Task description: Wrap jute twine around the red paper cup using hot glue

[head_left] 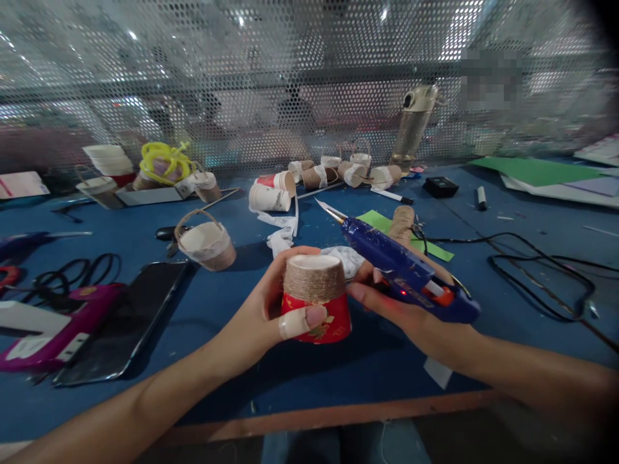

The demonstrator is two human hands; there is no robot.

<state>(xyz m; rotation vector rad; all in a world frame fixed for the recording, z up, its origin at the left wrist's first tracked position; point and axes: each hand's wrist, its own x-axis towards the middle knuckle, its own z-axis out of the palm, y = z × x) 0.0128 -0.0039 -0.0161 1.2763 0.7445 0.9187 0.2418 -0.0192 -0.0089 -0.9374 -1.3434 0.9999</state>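
My left hand [271, 316] is wrapped round an upside-down red paper cup [316, 299], its upper part wound with brown twine; a plaster is on the thumb. My right hand [411, 309] grips a blue hot glue gun [401, 267], nozzle pointing up and left away from the cup, a red light glowing on it. A fingertip of that hand touches the cup's right side. A spool of twine [401, 224] stands just behind the gun.
A finished twine basket [207, 243] sits left of centre, with more wrapped cups [319, 173] at the back. Also on the blue table [242, 374]: a black phone [123, 319], pink glue gun [53, 332], black cables [527, 264], green paper [536, 171], a bottle [413, 125] by the mesh wall.
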